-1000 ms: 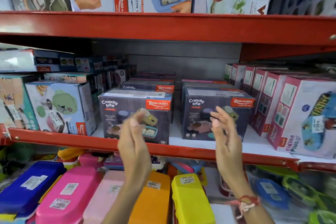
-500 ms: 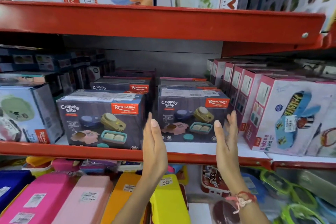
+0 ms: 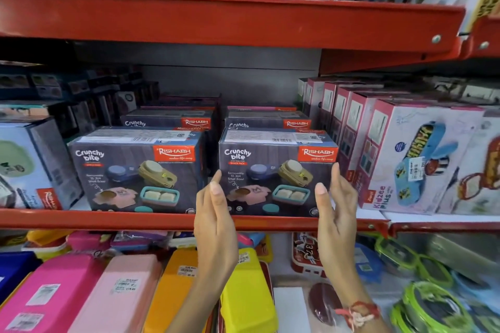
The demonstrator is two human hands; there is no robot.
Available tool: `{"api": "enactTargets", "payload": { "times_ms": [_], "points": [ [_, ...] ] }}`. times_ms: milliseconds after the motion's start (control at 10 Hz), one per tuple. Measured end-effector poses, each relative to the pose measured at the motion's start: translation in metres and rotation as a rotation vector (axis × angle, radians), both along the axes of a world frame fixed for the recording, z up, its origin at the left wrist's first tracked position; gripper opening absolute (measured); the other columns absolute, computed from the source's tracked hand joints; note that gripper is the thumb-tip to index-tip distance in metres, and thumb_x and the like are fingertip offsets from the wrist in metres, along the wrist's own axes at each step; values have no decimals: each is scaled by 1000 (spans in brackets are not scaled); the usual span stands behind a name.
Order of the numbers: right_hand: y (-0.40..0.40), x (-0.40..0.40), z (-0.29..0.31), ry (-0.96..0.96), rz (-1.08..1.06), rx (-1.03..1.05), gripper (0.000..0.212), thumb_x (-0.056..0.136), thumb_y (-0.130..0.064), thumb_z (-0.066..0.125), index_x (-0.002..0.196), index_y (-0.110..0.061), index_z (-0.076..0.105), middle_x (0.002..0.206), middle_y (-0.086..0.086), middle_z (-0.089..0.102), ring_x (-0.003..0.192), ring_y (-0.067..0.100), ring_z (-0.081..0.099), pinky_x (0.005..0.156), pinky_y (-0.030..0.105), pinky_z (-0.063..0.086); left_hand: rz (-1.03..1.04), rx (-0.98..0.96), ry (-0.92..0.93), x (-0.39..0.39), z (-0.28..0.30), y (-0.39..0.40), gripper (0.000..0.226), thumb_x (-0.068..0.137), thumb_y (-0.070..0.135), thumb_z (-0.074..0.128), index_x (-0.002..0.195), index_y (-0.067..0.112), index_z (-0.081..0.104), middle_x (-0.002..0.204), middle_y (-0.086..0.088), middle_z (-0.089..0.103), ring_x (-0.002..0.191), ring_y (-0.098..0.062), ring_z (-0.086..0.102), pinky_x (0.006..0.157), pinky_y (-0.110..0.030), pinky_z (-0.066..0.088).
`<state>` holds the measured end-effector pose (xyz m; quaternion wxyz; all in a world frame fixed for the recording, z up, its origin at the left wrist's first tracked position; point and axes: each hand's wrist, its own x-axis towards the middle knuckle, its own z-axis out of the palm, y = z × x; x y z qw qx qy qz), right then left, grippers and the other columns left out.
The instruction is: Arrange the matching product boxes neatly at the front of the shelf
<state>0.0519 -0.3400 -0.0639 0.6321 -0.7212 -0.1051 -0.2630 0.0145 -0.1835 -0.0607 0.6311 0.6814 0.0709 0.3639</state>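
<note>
Crunchy Bite boxes stand in two rows on the red shelf [image 3: 108, 220], and I take the right front box [image 3: 276, 170] as the landmark. It sits with its lower front edge flush against the shelf lip. To its left, across a narrow dark gap, stands the left front box [image 3: 135, 170], also at the lip and turned slightly so that its right side wall shows. Behind the landmark, more boxes of the same print recede toward the grey back panel. Immediately right of the landmark, a file of pink Kidzee boxes [image 3: 405, 159] leans close to its upper right corner, leaving little lateral room there.

I see the left hand [image 3: 213, 222] raised flat, palm inward, its fingertips [image 3: 215, 186] at the landmark's left front edge, over the gap. The right hand [image 3: 336, 213] mirrors it at the landmark's right front edge. Both hands are spread flat and grasp nothing; whether they press the box walls I cannot tell.

Above the landmark, open headroom extends to the underside of the upper red shelf [image 3: 216, 19]. Below the lip lie coloured plastic lunch cases [image 3: 119, 286].
</note>
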Motion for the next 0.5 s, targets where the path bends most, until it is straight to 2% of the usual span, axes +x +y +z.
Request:
{"api": "enactTargets", "payload": {
  "times_ms": [200, 300, 400, 500],
  "points": [
    [-3, -4, -2, -18, -31, -32, 67, 82, -65, 40, 146, -48, 26, 141, -4, 36, 136, 11, 36, 112, 42, 37, 54, 91, 12, -10, 2, -1, 62, 90, 59, 18, 136, 29, 46, 134, 8, 52, 127, -6, 46, 101, -22, 37],
    [-1, -3, -6, -54, -81, -81, 67, 84, -60, 42, 148, -42, 26, 139, -2, 36, 133, 11, 36, 108, 32, 39, 68, 154, 21, -15, 5, -2, 59, 91, 58, 19, 135, 29, 45, 133, 9, 50, 125, -5, 44, 96, -15, 34],
    [9, -8, 7, -241, -264, -221, 66, 88, -48, 47, 148, -23, 31, 141, 6, 35, 130, 6, 29, 101, 6, 27, 109, 273, -17, -20, 14, -1, 48, 95, 53, 23, 135, 34, 39, 132, 14, 44, 125, -1, 41, 103, -22, 33],
    [21, -5, 45, -587, -350, -370, 57, 92, -33, 52, 140, -5, 42, 140, 16, 42, 130, 17, 36, 110, 15, 27, 172, 483, -172, -20, 44, 8, 47, 96, 46, 26, 139, 27, 37, 140, 7, 43, 132, -2, 35, 108, -13, 24]
  ]
}}
